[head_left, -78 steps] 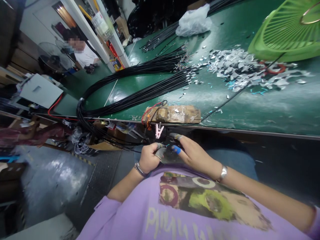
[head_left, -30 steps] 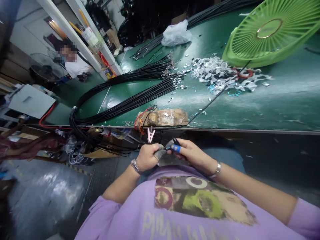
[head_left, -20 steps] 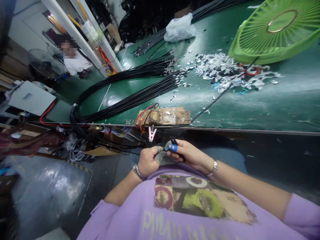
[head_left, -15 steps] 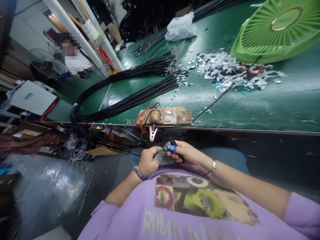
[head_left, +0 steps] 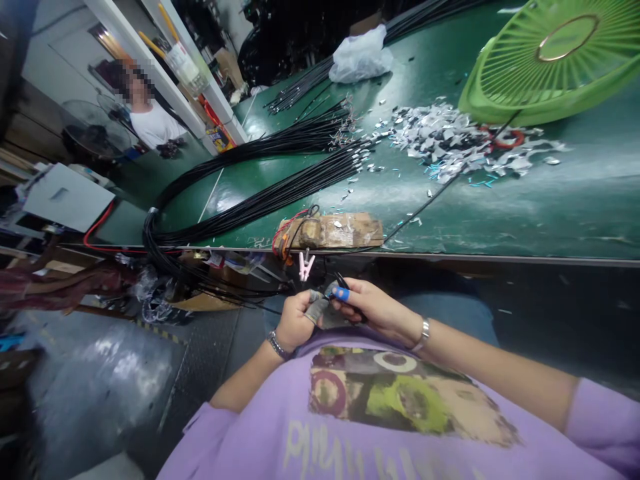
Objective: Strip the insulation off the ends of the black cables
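Note:
In front of my lap, my left hand (head_left: 296,321) is closed on the end of a black cable (head_left: 270,309) that runs in from the left. Grey wrapping covers some of its fingertips. My right hand (head_left: 373,305), with blue tape on one finger, grips dark tweezers (head_left: 342,280) whose tips point up and away from me. Both hands meet at the cable end; the fine detail between the fingers is too small to make out. Just above them a pink clip (head_left: 306,265) hangs at the bench edge, below a worn wooden block (head_left: 350,231).
On the green bench (head_left: 500,220) lie a looped bundle of black cables (head_left: 260,197), a heap of silvery scraps (head_left: 440,137) and a crumpled plastic bag (head_left: 361,56). A green fan (head_left: 555,67) stands at the right. Farther back on the left is another person (head_left: 153,123).
My fingers have shifted slightly at the cable end, and the tweezers have tilted a little leftward. At the back left, the other person's head and body have moved more upright.

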`<state>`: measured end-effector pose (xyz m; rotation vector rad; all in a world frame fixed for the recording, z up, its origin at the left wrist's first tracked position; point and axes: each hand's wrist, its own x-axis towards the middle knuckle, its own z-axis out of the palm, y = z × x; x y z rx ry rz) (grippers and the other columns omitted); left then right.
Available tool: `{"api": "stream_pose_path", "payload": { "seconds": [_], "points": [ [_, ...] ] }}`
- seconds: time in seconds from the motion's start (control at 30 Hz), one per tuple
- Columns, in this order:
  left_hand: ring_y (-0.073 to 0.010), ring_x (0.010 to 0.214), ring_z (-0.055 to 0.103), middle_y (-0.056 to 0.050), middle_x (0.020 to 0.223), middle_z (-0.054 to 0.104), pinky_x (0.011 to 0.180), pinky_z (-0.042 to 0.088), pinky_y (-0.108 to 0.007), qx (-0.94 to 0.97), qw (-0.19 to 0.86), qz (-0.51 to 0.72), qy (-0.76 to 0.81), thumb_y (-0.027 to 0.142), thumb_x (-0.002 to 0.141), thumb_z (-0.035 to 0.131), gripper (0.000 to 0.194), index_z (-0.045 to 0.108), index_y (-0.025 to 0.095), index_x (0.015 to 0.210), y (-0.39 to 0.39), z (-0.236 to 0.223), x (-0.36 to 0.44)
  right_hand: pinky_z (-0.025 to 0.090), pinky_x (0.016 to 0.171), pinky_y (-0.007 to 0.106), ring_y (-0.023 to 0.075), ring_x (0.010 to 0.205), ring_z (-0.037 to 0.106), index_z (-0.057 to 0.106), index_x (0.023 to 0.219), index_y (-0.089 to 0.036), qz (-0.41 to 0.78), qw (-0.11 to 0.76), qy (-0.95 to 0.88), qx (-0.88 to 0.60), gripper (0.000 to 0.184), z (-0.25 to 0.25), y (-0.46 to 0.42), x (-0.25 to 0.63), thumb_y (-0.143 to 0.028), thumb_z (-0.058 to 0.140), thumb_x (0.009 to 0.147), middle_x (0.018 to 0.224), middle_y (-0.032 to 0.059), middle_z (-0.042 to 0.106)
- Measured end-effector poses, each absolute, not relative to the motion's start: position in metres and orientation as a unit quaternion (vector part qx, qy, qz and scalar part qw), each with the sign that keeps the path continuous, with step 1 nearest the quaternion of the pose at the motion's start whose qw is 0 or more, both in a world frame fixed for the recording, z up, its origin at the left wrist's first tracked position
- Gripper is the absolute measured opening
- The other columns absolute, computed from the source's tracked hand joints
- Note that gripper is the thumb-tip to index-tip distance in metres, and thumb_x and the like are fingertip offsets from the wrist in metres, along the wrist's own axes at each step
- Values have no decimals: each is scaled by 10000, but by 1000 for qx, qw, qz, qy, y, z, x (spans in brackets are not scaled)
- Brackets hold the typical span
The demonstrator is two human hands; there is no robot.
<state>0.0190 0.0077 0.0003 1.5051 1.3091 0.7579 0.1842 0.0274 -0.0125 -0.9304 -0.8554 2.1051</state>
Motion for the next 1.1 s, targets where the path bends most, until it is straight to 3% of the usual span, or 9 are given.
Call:
{"api": "stream_pose_path", "payload": {
  "seconds": [0.3,0.5,0.6,0.67,0.77,0.97,1.1],
  "points": [
    [-38,359,359,47,426,480,397,312,-168,591,511,289,553,590,747,566,469,511,154,584,7,-2,17,184,380,168,29,424,322,504,676,-170,826,326,-299,-349,347,-12,27,183,-385,755,572,550,-54,509],
    [-44,328,342,47,415,479,363,269,-169,572,535,261,564,599,779,513,467,554,151,654,5,-10,12,197,372,173,35,388,293,516,719,-182,781,298,-372,-403,160,-14,31,180,-289,610,644,518,-76,467],
    [-73,420,449,13,478,546,447,340,-186,675,410,241,565,465,839,486,375,558,162,631,2,-7,13,312,428,196,73,458,404,548,783,-181,698,306,-482,-432,124,-16,32,180,-208,527,663,580,-53,518],
    [-101,506,521,-16,561,610,507,368,-207,753,291,207,553,346,832,501,264,585,171,652,0,-5,13,423,574,242,119,617,521,561,812,-174,604,325,-584,-434,181,-15,32,182,-142,494,647,701,-13,592],
    [-127,549,564,-32,613,645,533,376,-224,814,193,157,525,239,782,525,137,618,182,699,-2,-5,14,450,733,301,174,795,564,563,856,-170,470,319,-706,-423,256,-13,33,187,-90,479,628,849,39,624],
    [-111,559,552,-8,630,651,535,385,-205,750,264,203,572,237,824,499,165,631,182,742,2,-5,14,465,739,343,214,807,574,551,963,-149,347,286,-768,-456,188,-6,33,199,-229,465,816,910,107,611],
    [-103,542,518,0,601,625,531,380,-204,712,278,250,594,268,834,505,190,630,171,729,3,-4,13,466,718,331,203,760,581,570,887,-176,339,278,-785,-436,192,-3,24,207,-260,397,889,849,95,630]
  ]
}}
